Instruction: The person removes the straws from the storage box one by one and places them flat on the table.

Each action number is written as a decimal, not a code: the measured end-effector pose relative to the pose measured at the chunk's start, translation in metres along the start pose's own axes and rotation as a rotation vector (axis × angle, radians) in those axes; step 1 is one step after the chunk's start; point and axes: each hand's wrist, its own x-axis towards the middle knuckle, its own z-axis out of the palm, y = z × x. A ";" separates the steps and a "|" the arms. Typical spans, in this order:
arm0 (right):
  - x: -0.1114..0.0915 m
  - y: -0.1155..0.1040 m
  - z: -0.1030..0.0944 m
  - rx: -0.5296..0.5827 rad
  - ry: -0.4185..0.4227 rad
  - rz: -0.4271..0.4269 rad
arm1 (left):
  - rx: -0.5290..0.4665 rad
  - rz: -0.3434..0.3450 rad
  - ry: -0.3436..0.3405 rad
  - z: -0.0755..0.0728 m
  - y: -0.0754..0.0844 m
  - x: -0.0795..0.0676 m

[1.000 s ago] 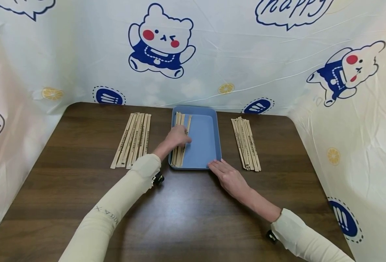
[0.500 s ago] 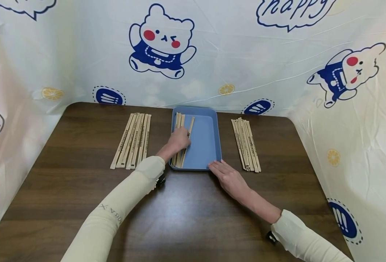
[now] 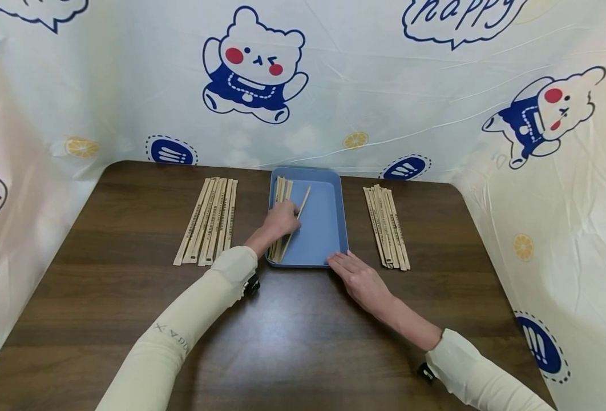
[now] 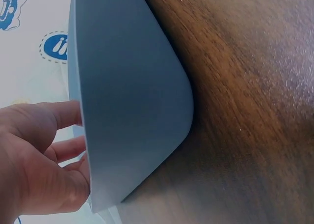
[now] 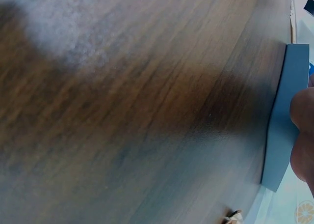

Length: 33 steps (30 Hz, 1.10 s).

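My left hand [image 3: 281, 220] reaches into a shallow blue tray [image 3: 319, 228], fingers curled, and pinches one paper-wrapped pair of chopsticks [image 3: 305, 200]. That packet leans to the right of a bundle of paper-wrapped chopsticks [image 3: 281, 188] along the tray's left side. The hand covers the middle of both. From the left wrist view, the tray's outer wall [image 4: 132, 96] hides the fingertips. My right hand [image 3: 359, 279] rests at the tray's near right corner with its fingers straight over the rim. The right wrist view shows part of it against the tray wall [image 5: 284, 121].
Left of the tray lies a spread row of paper-wrapped chopsticks [image 3: 213, 220]. A tighter pile of the same packets [image 3: 386, 225] lies to its right. All stand on a dark wooden table [image 3: 293, 342] backed by a printed white curtain [image 3: 354, 85].
The far end of the pinched packet has swung right, away from the bundle, so it now slants more. My left hand shifted slightly right early on. The right hand and tray stayed put.
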 end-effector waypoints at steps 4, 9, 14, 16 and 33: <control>0.000 0.000 0.000 -0.002 0.013 -0.008 | -0.030 -0.034 -0.005 -0.001 -0.001 0.001; 0.000 0.000 0.001 -0.005 0.022 -0.013 | -0.103 -0.086 -0.013 -0.005 -0.004 0.002; 0.000 0.000 0.001 -0.001 0.015 -0.010 | -0.175 -0.098 0.007 -0.014 -0.007 -0.001; 0.000 0.000 0.001 -0.005 0.014 -0.011 | -0.193 -0.102 0.027 -0.019 -0.008 -0.003; 0.000 0.001 0.001 -0.006 0.050 -0.029 | -0.632 -0.250 0.030 -0.072 -0.038 -0.023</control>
